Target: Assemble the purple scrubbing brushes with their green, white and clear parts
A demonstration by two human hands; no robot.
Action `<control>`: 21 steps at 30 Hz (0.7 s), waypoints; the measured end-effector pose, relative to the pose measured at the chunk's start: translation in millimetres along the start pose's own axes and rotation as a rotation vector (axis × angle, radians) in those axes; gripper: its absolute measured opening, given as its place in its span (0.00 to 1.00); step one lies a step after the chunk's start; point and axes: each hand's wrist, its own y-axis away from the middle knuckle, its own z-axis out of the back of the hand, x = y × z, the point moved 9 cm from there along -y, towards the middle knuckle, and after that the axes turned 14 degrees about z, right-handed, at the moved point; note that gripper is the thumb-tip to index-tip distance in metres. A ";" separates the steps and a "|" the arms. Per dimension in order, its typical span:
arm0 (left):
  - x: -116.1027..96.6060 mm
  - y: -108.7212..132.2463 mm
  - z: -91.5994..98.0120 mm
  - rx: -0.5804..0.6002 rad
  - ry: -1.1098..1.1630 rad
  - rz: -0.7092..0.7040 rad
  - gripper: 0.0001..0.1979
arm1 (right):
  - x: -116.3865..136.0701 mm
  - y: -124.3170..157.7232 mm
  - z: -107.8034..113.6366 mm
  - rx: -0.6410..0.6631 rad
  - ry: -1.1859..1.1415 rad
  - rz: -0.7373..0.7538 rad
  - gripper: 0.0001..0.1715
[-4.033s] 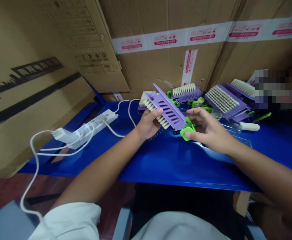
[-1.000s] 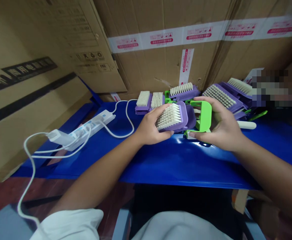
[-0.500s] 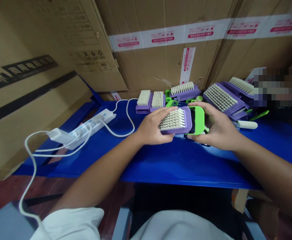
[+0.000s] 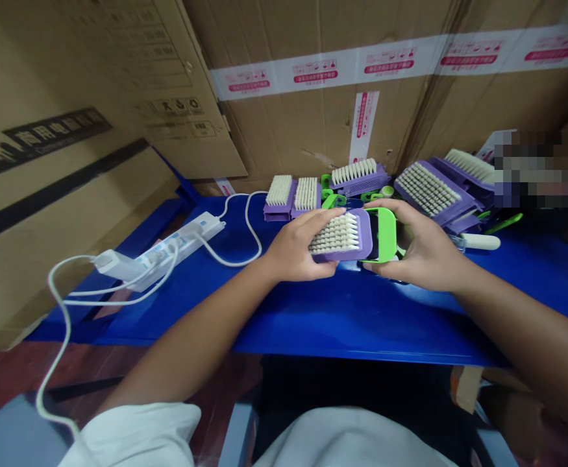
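**Sleeves** (image 4: 132, 434): white, along the lower edge of the view.

**Left hand** (image 4: 291, 246): fingers (image 4: 313, 220) curled narrowly over the far edge of a purple brush (image 4: 343, 254), holding it with the cream bristles up.

**Right hand** (image 4: 422, 246): fingers (image 4: 378, 203) spread wider over a green frame (image 4: 387, 235), holding it, thumb at the near side.

**Latest change:** a second ago the green frame stood tilted and somewhat apart from the purple brush. It now lies flat along the brush's right edge, the two closed up. Whether they have locked together cannot be told.

**Under the hands:** a blue table (image 4: 361, 311), glossy. Whether the held pieces touch it cannot be told.

**Left on the table:** a white power strip (image 4: 181, 239) with a white cable (image 4: 249, 220) looping behind.

**Beyond the hands:** loose brushes (image 4: 354, 173), purple-backed, in a rough row and a heap; green parts (image 4: 330, 183) among them; a white handle (image 4: 481, 242) at right.

**Farthest:** cardboard cartons (image 4: 313, 123) bearing printed tape (image 4: 361, 126). A pixelated patch at far right cannot be read.
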 end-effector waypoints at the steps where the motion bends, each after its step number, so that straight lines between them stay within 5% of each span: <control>1: 0.5 0.1 -0.6 0.006 -0.002 0.014 0.47 | 0.0 -0.1 0.2 -0.002 -0.004 -0.004 0.48; 9: 3.5 1.1 -3.6 -0.001 0.019 -0.002 0.48 | -1.0 0.1 1.6 -0.012 -0.004 -0.014 0.48; 21: -7.6 3.1 -2.6 -0.005 -0.068 -0.065 0.45 | 24.6 -3.3 -0.9 0.074 0.141 0.175 0.46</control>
